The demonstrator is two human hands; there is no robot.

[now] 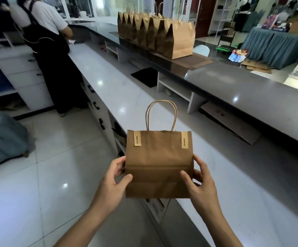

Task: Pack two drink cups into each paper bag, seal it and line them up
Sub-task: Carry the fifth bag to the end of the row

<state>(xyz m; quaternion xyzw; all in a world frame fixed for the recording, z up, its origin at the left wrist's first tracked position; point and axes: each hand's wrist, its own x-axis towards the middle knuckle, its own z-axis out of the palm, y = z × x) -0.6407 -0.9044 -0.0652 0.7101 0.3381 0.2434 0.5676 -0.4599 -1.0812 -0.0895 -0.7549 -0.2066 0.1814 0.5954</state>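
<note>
Dark upper counter [233, 86]: runs from 12 o'clock down to 3 o'clock. Its near end is bare, which looks like the open room for one more bag.
White lower counter [126, 93]: runs from 11 o'clock down to 4 o'clock, its front edge passing just under the held bag.
Row of sealed bags [155, 32]: at 12 o'clock, well apart from the hands, standing side by side on a brown mat [198, 62], handles up. The mat's near end is uncovered, likely the next slot.
Person in apron [46, 41]: at 10 o'clock, near the far end of the white counter, clear of the path to the row.
Paper bag [158, 163]: centre, at 6 o'clock, held upright in the air, top closed by two stickers [185, 140]. Probably ready to join the row.
Left hand [116, 177]: grips the bag's left edge, thumb on the front.
Right hand [200, 180]: grips the right edge likewise, which keeps the bag level.
</note>
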